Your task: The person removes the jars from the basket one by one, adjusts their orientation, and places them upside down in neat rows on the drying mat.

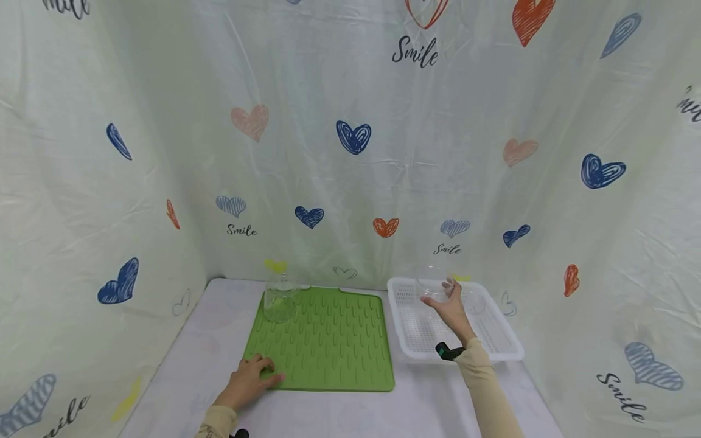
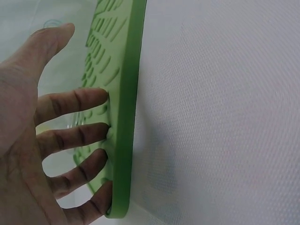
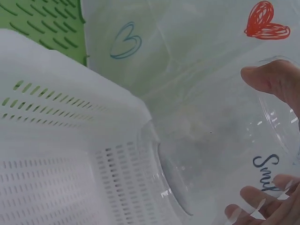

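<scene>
We see a person at work over a white table (image 1: 191, 340) against a curtain (image 1: 306, 152) printed with hearts, with a clear container (image 1: 432, 281) in the right hand (image 1: 450, 309), above the far part of a white basket (image 1: 406, 331) at right of centre in the head view. In the right wrist view, thumb and fingers stand on opposite sides of the container, clamped round it. The left hand (image 1: 249, 380), at lower left, rests its fingertips on the near left corner of a green mat (image 1: 339, 340); in the left wrist view we find those fingers spread apart, gripping nothing. A clear jar (image 1: 280, 305) stands on the mat's upper left. We judge the smooth, see-through wall of the container the chief hazard: a loose grip could let it slide and drop. Its lower edge overlaps the basket's wall in our view, and we cannot tell whether they touch; a low pass could knock the two together. Weight pressed through the left fingertips could shift the mat and rock the jar.
</scene>
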Motion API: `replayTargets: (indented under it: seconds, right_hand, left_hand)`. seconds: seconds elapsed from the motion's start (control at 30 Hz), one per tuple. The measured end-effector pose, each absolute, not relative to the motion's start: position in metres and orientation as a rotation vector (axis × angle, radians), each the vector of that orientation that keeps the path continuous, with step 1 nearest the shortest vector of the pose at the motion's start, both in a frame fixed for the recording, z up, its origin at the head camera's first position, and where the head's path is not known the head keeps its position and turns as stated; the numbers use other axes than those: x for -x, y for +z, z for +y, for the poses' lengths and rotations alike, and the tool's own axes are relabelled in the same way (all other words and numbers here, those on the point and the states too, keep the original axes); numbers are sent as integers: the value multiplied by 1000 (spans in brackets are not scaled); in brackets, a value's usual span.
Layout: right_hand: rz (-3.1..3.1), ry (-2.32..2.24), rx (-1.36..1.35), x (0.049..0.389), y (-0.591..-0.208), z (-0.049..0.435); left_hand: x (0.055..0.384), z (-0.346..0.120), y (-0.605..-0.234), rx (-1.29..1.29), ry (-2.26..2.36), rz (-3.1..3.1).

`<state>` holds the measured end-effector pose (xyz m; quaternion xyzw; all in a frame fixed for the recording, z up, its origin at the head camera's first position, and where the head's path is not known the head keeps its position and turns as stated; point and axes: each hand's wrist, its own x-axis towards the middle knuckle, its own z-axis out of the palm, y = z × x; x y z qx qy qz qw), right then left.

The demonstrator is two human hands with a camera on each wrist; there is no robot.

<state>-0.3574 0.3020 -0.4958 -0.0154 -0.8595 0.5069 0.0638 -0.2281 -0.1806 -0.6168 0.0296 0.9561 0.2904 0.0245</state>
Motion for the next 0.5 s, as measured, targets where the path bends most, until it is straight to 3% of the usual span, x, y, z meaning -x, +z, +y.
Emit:
replayTargets:
  seconds: [0.5]
  right_hand:
    - [-2512,1320,-169,332,-458,284]
  left_hand:
    - [229,-181,-615,-77,941,2935]
